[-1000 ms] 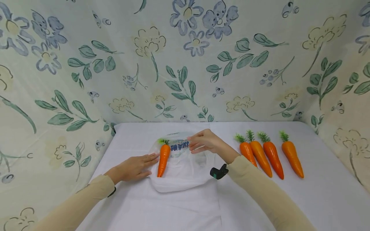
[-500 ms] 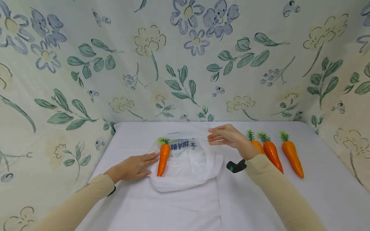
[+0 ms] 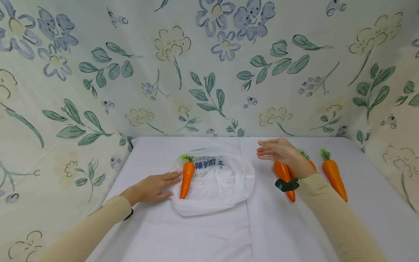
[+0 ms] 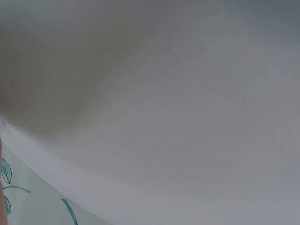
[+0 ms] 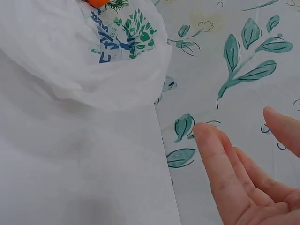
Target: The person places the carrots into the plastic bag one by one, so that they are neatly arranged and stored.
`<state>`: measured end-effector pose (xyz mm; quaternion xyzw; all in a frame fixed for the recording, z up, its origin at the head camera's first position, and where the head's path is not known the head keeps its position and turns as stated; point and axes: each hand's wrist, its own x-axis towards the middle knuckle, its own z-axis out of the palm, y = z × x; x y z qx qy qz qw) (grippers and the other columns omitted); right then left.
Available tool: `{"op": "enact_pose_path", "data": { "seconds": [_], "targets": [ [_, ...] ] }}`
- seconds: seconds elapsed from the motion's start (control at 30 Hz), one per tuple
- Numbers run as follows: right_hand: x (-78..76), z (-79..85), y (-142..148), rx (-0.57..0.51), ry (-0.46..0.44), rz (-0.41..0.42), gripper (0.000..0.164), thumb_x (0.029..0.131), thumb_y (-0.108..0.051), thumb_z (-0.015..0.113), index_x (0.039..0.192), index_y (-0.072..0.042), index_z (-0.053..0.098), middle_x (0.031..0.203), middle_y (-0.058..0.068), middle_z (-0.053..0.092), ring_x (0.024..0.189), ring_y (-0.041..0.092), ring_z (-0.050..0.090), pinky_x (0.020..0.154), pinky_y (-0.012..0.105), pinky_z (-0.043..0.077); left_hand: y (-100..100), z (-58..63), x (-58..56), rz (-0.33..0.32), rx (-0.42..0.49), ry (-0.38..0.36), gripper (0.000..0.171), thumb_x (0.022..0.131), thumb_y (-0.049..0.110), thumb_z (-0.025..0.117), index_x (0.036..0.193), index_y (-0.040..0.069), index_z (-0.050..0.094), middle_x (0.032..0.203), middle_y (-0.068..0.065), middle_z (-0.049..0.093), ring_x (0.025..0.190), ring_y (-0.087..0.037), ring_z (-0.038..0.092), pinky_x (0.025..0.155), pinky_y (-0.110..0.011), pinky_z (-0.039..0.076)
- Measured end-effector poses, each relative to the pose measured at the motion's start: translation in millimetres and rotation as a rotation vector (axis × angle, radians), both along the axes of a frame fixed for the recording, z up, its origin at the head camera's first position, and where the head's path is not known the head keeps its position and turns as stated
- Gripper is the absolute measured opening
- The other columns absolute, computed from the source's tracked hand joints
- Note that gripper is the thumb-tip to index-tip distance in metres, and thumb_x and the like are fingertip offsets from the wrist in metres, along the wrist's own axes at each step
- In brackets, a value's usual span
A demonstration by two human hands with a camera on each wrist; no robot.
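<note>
A white plastic bag [image 3: 212, 208] with blue lettering lies with its mouth spread wide on the table. Inside, along its left side, rests an orange carrot [image 3: 187, 180] with a green leafy top. My left hand [image 3: 152, 187] lies flat at the bag's left rim, fingers straight. To the right of the bag, my right hand [image 3: 279, 151] hovers with nothing in it, fingers extended and thumb apart in the right wrist view. Below and behind it are more carrots [image 3: 284, 178], partly hidden by the hand and wrist. Another carrot [image 3: 334, 178] lies farther right in plain sight.
The white-covered table [image 3: 216, 240] ends at a back edge against a floral cloth [image 3: 183, 72] that also hangs at both sides. A dark wrist-worn camera [image 3: 287, 185] sits at the right cuff. The left wrist view shows mostly blurred white surface.
My right hand has left the bag's right rim and moved rightward over the carrots. The bag's mouth now spreads wider to the right. My left hand stays at the left rim.
</note>
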<state>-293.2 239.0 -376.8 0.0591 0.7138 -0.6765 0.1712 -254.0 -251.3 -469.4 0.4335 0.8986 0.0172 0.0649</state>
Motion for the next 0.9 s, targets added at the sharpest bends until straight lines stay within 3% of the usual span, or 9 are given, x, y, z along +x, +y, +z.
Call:
{"op": "enact_pose_path", "data": {
  "seconds": [0.27,0.33,0.43,0.47,0.5,0.57,0.67,0.8,0.9],
  "targets": [
    [2.5,-2.2,37.1,0.01,-0.007,0.01,0.076,0.097,-0.025,0.067,0.152,0.01,0.027,0.13,0.024,0.052,0.097,0.022,0.069,0.099,0.042,0.049,-1.0,-3.2,-2.1,0.001,0.033,-0.018,0.064,0.102,0.048,0.049,0.156,0.018,0.035,0.164,-0.001,0.024,0.146,-0.023,0.032,0.111,-0.044,0.038],
    [6.5,-4.5,49.0,0.06,0.061,0.055,0.07,0.1,-0.029,0.062,0.15,0.009,0.032,0.133,0.028,0.051,0.102,0.025,0.069,0.1,0.044,0.048,-1.3,-3.4,-2.3,0.002,0.042,-0.021,0.063,0.102,0.047,0.05,0.156,0.018,0.036,0.163,-0.001,0.026,0.145,-0.024,0.033,0.11,-0.045,0.039],
    [17.5,-8.3,65.4,0.134,0.184,0.1,0.053,0.103,-0.036,0.054,0.145,-0.004,0.05,0.138,0.023,0.053,0.111,0.027,0.066,0.101,0.04,0.049,-1.8,-3.3,-2.9,0.002,0.05,-0.024,0.063,0.102,0.046,0.052,0.156,0.017,0.037,0.162,-0.002,0.029,0.144,-0.024,0.035,0.11,-0.045,0.04],
    [23.4,-9.9,71.3,0.162,0.265,0.126,0.049,0.105,-0.037,0.049,0.143,-0.006,0.054,0.137,0.022,0.055,0.114,0.028,0.065,0.1,0.039,0.049,-2.0,-3.1,-3.3,0.001,0.052,-0.024,0.063,0.102,0.046,0.052,0.155,0.017,0.037,0.162,-0.002,0.029,0.144,-0.024,0.035,0.109,-0.045,0.04],
    [29.2,-11.1,75.7,0.172,0.336,0.136,0.046,0.107,-0.037,0.045,0.142,-0.009,0.056,0.136,0.02,0.056,0.118,0.029,0.063,0.1,0.039,0.049,-2.1,-2.8,-3.6,0.0,0.053,-0.023,0.063,0.102,0.046,0.052,0.155,0.016,0.037,0.161,-0.002,0.03,0.144,-0.024,0.035,0.109,-0.045,0.04],
    [37.3,-12.4,81.8,0.134,0.388,0.115,0.042,0.107,-0.034,0.043,0.141,-0.013,0.058,0.136,0.018,0.056,0.119,0.033,0.061,0.098,0.035,0.051,-1.9,-2.1,-3.9,-0.006,0.054,-0.021,0.063,0.101,0.046,0.053,0.155,0.016,0.038,0.161,-0.003,0.031,0.144,-0.025,0.036,0.109,-0.045,0.041],
    [49.6,-14.3,91.7,0.163,0.501,0.127,0.045,0.11,-0.029,0.034,0.146,-0.01,0.051,0.14,0.019,0.05,0.123,0.039,0.057,0.101,0.036,0.048,-0.8,-1.3,-3.7,-0.015,0.056,-0.02,0.062,0.101,0.045,0.053,0.154,0.014,0.04,0.16,-0.004,0.032,0.143,-0.026,0.037,0.108,-0.045,0.041],
    [57.9,-12.4,104.0,0.265,0.5,0.099,0.046,0.109,-0.035,0.033,0.149,-0.017,0.047,0.145,0.009,0.047,0.125,0.033,0.057,0.103,0.038,0.044,0.3,-0.7,-2.5,-0.02,0.064,-0.024,0.061,0.101,0.043,0.054,0.153,0.012,0.042,0.16,-0.006,0.033,0.142,-0.027,0.038,0.107,-0.047,0.042],
    [54.7,-10.4,116.8,0.266,0.409,0.06,0.045,0.107,-0.039,0.04,0.149,-0.022,0.049,0.141,0.0,0.049,0.122,0.025,0.06,0.099,0.032,0.048,0.8,-0.3,-1.6,-0.017,0.063,-0.027,0.061,0.101,0.042,0.055,0.153,0.012,0.042,0.16,-0.006,0.033,0.142,-0.027,0.038,0.107,-0.047,0.042]
  ]
}}
